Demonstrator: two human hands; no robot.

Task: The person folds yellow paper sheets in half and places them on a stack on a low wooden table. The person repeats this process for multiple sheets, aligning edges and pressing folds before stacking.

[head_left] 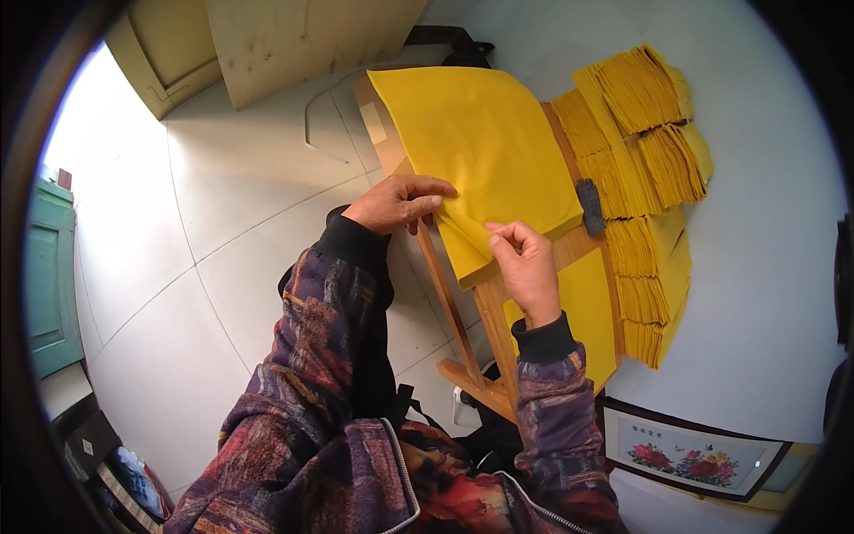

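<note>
Pale floor tiles (222,222) spread left, brightly lit at the far left. A white wall (765,267) rises right, with a framed flower picture (689,456) leaning near it. A green cabinet (49,285) stands far left.

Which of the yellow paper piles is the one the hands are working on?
The flat stack of large yellow paper sheets on the wooden stand. Both the left hand and right hand pinch its near edge; the folded yellow bundles lie untouched beside it.

A home used as a small paper-folding workshop: pale tiled floor (222,222), a wooden tabletop (569,249), folded yellow paper stacks (636,178) at two o'clock, a framed flower picture (689,454) at five o'clock.
</note>
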